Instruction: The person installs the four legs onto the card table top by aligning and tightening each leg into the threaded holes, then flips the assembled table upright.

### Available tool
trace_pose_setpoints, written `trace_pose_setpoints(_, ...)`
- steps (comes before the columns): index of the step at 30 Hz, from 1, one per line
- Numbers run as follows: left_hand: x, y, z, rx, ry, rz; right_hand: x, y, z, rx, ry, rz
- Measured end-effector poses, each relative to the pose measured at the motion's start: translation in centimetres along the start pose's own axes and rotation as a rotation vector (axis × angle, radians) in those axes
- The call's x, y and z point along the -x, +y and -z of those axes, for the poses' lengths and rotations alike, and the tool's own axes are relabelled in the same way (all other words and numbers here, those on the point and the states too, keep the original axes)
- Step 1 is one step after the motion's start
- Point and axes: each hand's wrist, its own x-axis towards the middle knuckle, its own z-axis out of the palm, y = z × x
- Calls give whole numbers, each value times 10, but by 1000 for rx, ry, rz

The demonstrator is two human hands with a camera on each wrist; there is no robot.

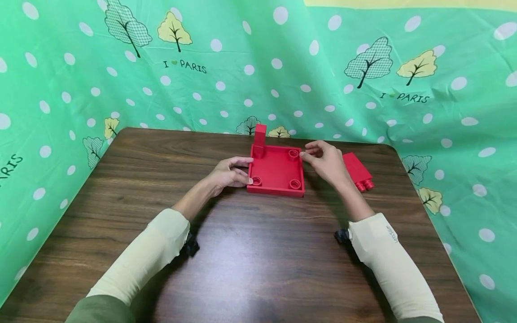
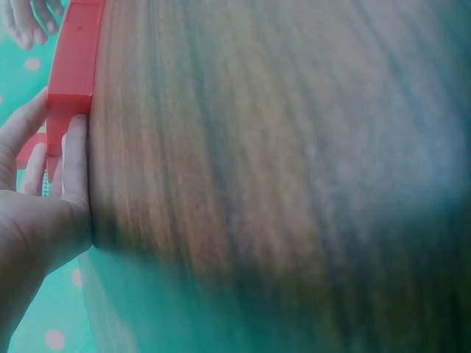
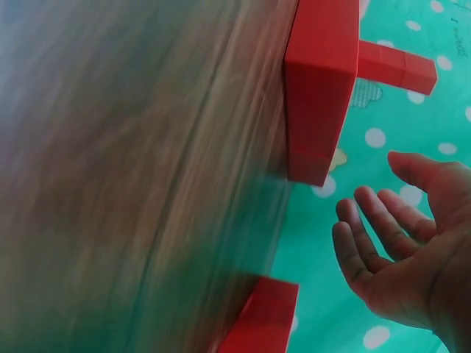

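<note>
A red square tabletop (image 1: 276,173) with a raised rim lies flat, hollow side up, with round ridged sockets showing at three corners. From its far left corner rises a red square leg (image 1: 260,137). My left hand (image 1: 227,172) grips the left wall, thumb at the near left corner, fingers against the outer side. In the left wrist view its fingertips touch the tabletop's wall (image 2: 72,66). My right hand (image 1: 326,163) hovers beside the far right corner, fingers loosely bent and holding nothing. A gap separates it from the tabletop in the right wrist view.
More red square legs (image 1: 356,169) with ridged round ends lie side by side to the right, behind the right forearm. All stand on a dark wooden table (image 1: 258,251). A green dotted curtain (image 1: 226,89) hangs at the back and sides.
</note>
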Motion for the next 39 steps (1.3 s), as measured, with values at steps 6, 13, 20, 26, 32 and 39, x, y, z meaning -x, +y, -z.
trace_pose_setpoints(6, 0, 0, 0, 7, -4, -3, 4, 11, 13, 33, 12, -23)
trace_pose_setpoints(13, -1, -1, 1, 5, -7, -6, 8, 18, 25, 54, 27, -49)
trace_pose_setpoints(20, -1, -1, 0, 6, -7, -7, 11, 29, 40, 69, 31, -75)
trace_pose_setpoints(26, 1, 0, 0, 7, -7, -6, 13, 41, 54, 93, 21, -109)
trace_pose_setpoints(32, 1, 1, 0, 13, -8, -5, 14, 57, 69, 118, 29, -136)
trace_pose_setpoints(39, 1, 0, 0, 12, -12, -2, 16, 75, 83, 145, 55, -164)
